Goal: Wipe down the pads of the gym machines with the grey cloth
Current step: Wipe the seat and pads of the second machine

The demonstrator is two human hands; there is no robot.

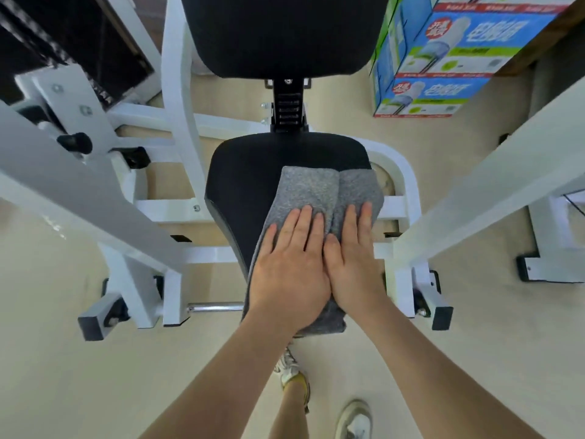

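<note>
Flooring (63, 375) of pale beige fills most of the frame, running under a white steel machine frame (183, 122) whose beams cross from the left and right edges and are cut off there. At top centre a black back pad (285, 33) hangs over the scene, its upper part lost beyond the frame edge, joined by a black notched post (288, 106) to the black seat pad (247, 185) at the centre. The near right half of that seat is hidden beneath the grey cloth (310, 188), which lies spread on it and droops past the lower edge, so the front rim cannot be seen. Both hands lie flat on the cloth, palms down, fingers stretched and pressing rather than gripping: the left hand (288, 270) and the right hand (351, 264) touch side by side, thumbs tucked out of sight between them. In the upper right stand stacked blue cardboard boxes (443, 58), their print too blurred to read. The upper left is dark and hard to make out. At the bottom, two pale sneakers (354, 423) show between the forearms, one mostly covered by a leg.
</note>
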